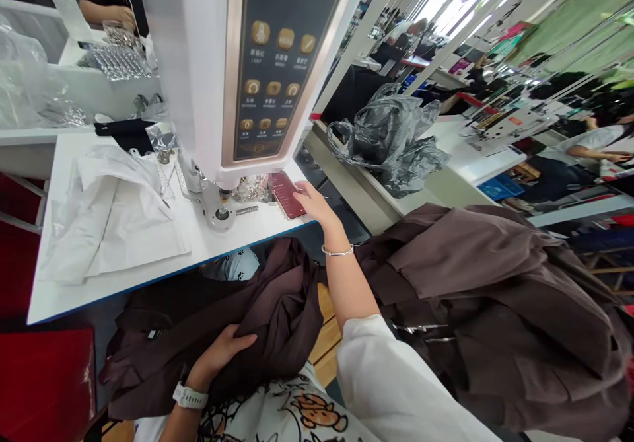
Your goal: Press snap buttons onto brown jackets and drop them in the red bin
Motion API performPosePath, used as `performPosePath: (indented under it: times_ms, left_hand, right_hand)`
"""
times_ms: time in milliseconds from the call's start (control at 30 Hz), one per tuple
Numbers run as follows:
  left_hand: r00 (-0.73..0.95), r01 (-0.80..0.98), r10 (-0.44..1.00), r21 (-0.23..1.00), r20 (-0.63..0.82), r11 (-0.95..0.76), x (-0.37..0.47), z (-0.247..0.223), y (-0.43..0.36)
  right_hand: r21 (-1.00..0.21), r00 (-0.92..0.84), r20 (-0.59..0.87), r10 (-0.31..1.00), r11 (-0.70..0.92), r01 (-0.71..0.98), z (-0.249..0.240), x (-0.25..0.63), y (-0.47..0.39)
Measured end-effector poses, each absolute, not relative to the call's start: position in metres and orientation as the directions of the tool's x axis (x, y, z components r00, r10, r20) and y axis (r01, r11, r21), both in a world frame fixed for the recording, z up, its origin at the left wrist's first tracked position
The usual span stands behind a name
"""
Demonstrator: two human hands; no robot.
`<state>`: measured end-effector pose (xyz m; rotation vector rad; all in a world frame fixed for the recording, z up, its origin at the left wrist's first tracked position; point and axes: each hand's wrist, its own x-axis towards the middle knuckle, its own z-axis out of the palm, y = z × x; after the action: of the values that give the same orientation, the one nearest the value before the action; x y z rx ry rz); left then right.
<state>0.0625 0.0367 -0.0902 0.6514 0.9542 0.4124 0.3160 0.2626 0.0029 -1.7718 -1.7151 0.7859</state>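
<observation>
In the head view, the right grip [311, 203] reaches out over the front of the table [212, 247], its fingertips on the right side of a phone [286, 194] that lies lit, screen up; whether it pinches the phone or only touches it, I cannot tell. Just left of that grip, past the phone, are a clear bag of small metallic pieces [250, 189] and a coil spring [246, 210], with the foot of a white machine [220, 214] beyond the spring. Farther left lies a crumpled white bag [133, 224]. Above and left of the right grip hangs the machine's button panel [272, 65]. The left grip [225, 349], nearer the body (a pale watch [190, 396] sits on its wrist), lies on a dark brown garment [282, 296] gathered over the lap; the thumb shows on top, but I cannot tell how firmly the cloth is held. Right of both grips is a heap of brown cloth [495, 296], and beyond the right grip, to its right, a grey plastic bag [391, 138] rests on another surface.
</observation>
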Motion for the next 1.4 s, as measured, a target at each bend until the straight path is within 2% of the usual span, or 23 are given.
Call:
performPosePath:
  times_ms: [133, 267, 367, 633, 800, 933, 1000, 1167, 1400]
  left_hand:
    - [0.491, -0.031, 0.569, 0.64, -0.659, 0.768, 0.064, -0.089, 0.04]
    - [0.536, -0.023, 0.559, 0.651, -0.633, 0.759, 0.064, -0.085, 0.043]
    - [0.537, -0.018, 0.561, 0.656, -0.63, 0.754, 0.065, -0.082, 0.044]
    - [0.454, -0.039, 0.562, 0.615, -0.692, 0.788, 0.071, -0.077, 0.042]
    - [0.452, -0.048, 0.558, 0.605, -0.696, 0.795, 0.071, -0.081, 0.042]
    - [0.493, -0.049, 0.544, 0.602, -0.679, 0.797, 0.068, -0.088, 0.042]
    - [0.501, -0.046, 0.548, 0.612, -0.67, 0.789, 0.067, -0.09, 0.042]
    - [0.525, -0.039, 0.556, 0.634, -0.644, 0.772, 0.067, -0.089, 0.042]
    - [0.477, -0.033, 0.57, 0.634, -0.669, 0.773, 0.067, -0.09, 0.04]
  right_hand:
    - [-0.778, -0.039, 0.143, 0.989, 0.137, 0.613, -0.014, 0.331, 0.249]
    - [-0.713, -0.042, 0.249, 0.968, 0.212, 0.668, -0.027, 0.333, 0.247]
    - [-0.663, -0.047, 0.241, 0.969, 0.2, 0.722, -0.027, 0.332, 0.248]
    - [-0.688, -0.095, 0.287, 0.953, 0.274, 0.673, -0.028, 0.334, 0.245]
    - [-0.708, -0.203, 0.236, 0.95, 0.312, 0.633, -0.032, 0.336, 0.243]
    - [-0.68, -0.291, 0.261, 0.921, 0.389, 0.622, -0.031, 0.331, 0.24]
    - [-0.683, -0.263, 0.278, 0.924, 0.383, 0.622, -0.031, 0.33, 0.241]
    - [-0.746, -0.062, 0.384, 0.921, 0.349, 0.567, -0.038, 0.337, 0.248]
    - [-0.713, -0.138, 0.372, 0.918, 0.378, 0.591, -0.037, 0.336, 0.244]
